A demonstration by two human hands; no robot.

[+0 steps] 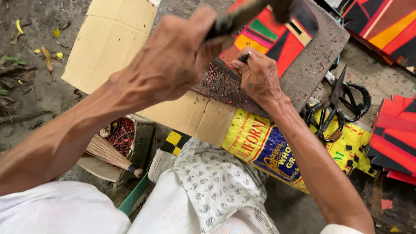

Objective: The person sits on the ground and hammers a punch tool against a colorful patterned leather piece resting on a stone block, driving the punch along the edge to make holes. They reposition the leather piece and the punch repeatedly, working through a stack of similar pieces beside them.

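A work board (318, 56) lies at upper centre on a cardboard sheet (108, 41) reaching to the upper left, with a patterned panel (271, 39) on it, scissors (342, 102) just right of it, a printed sack (260, 145) below, and a broom (110, 154) at lower left.

Your left hand (173, 56) grips a dark-handled hammer (247, 15), raised and tilted above the work. Your right hand (258, 76) pinches a small metal punch (245, 56) upright on the edge of a patchwork sheet (277, 37) of red, orange, green and black, lying flat on a grey board (312, 60).
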